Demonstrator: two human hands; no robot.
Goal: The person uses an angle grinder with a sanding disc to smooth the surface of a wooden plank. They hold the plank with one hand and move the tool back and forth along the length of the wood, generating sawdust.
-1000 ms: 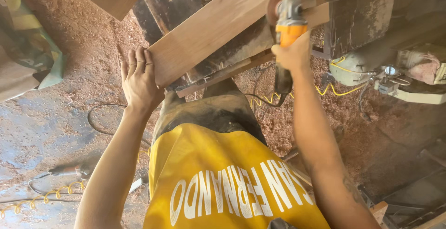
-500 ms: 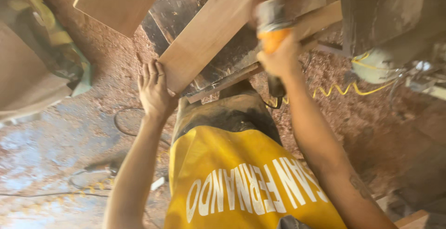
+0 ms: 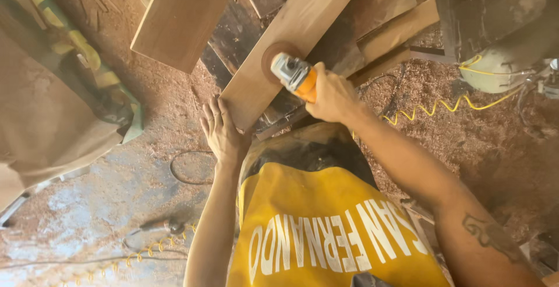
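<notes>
At the near end of a pale wooden plank (image 3: 297,36), the left hand (image 3: 222,131) is lying flat and open-palmed, fingers spread, pressing against the board's end edge, gripping nothing. The right hand (image 3: 333,96) is wrapping fully closed around the orange body of an angle grinder (image 3: 297,73), whose sanding disc (image 3: 278,57) is sitting on the plank face just right of the left hand. The plank is running from near centre to far right over dark scrap boards (image 3: 256,25). A second board (image 3: 183,13) is lying far left. A yellow coiled cord (image 3: 434,106) is trailing right across sawdust (image 3: 483,141).

Risks, as judged: the disc is working near the left fingers, so a slip or kickback could catch them; the plank, pinned by one palm only, could be shifting; the cord could be snagging.
</notes>
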